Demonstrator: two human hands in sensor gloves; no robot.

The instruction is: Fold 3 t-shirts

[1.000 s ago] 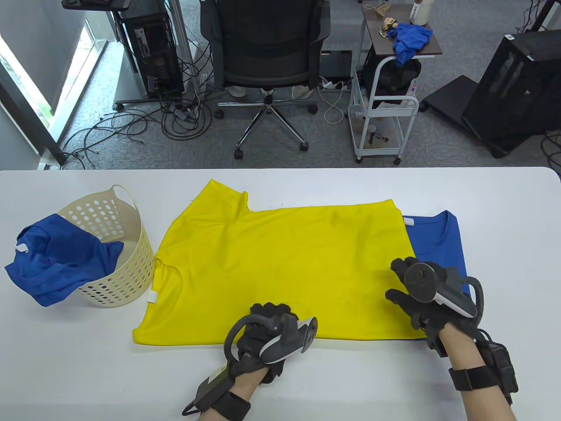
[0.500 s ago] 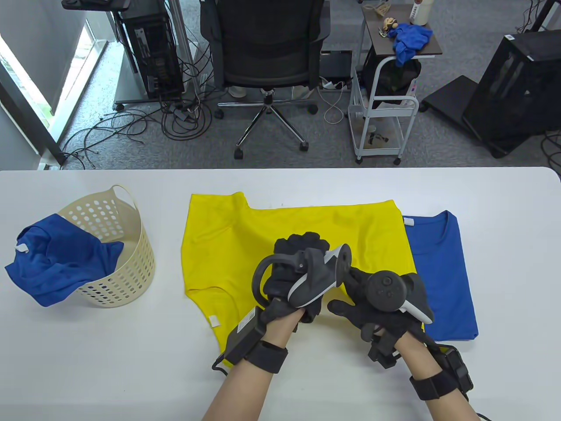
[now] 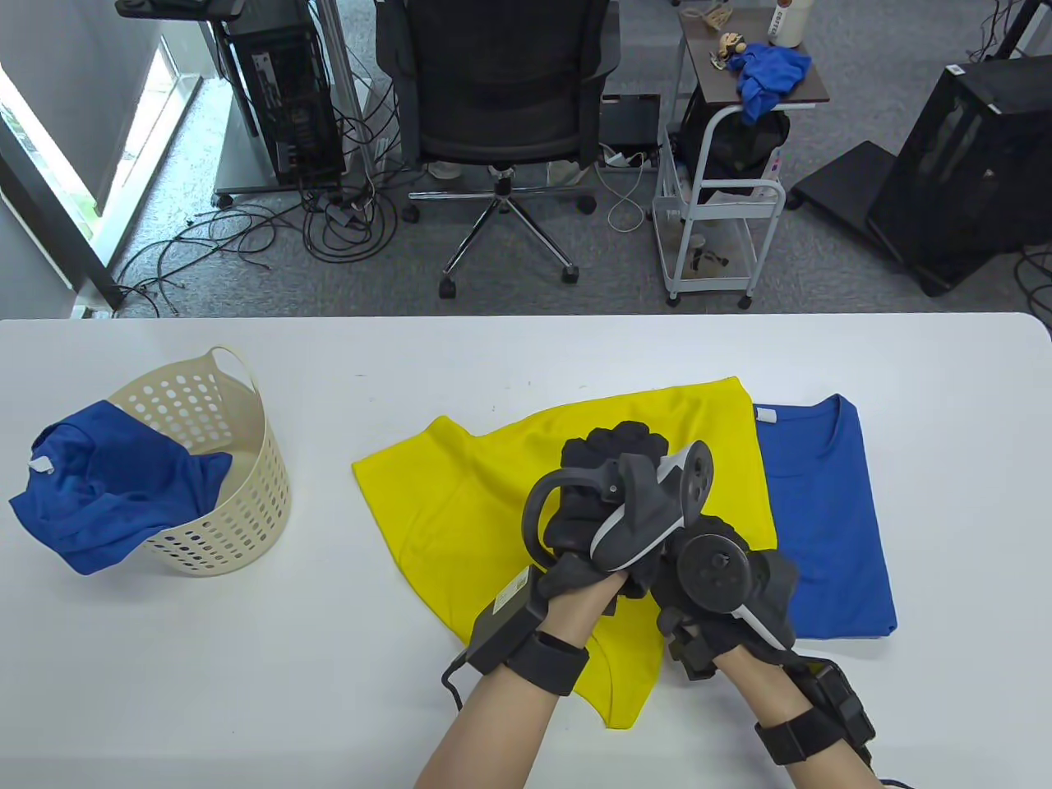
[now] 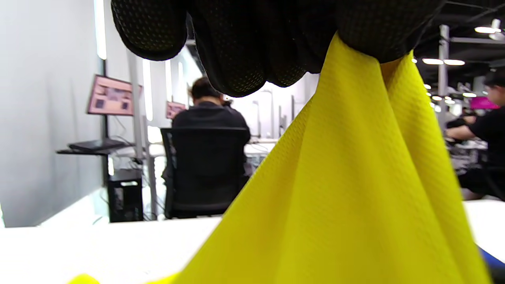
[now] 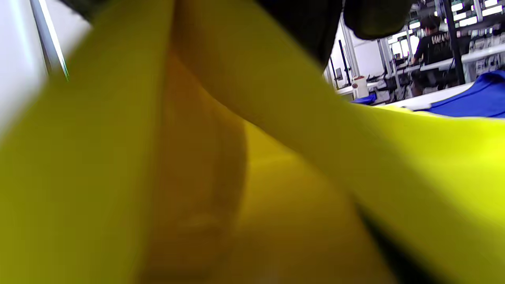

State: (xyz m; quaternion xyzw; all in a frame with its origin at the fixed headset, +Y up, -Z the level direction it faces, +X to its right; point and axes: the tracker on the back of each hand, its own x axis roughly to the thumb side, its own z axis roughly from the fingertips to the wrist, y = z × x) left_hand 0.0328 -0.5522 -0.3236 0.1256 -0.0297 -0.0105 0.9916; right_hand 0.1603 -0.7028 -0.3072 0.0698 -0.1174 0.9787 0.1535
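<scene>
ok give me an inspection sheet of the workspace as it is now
surface: white table, bare at the front left
job's things: yellow shirt partly lifted mid-table; blue shirt flat beside it, its left edge under the yellow; another blue shirt draped over the basket
clutter: nothing seen
grippers: left hand pinches yellow cloth; right hand close beside it, grip unclear
cables: loose tangle on floor
surroundings: office chair, cart, computer towers

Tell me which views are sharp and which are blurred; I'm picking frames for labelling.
Table view: evenly lit and sharp, the yellow t-shirt and basket crisp. Left wrist view: the glove's fingertips and the cloth's weave in focus, the lower edge smeared, bright lights behind. Right wrist view: almost all blurred yellow cloth, too close to focus; only the far background is readable.
</scene>
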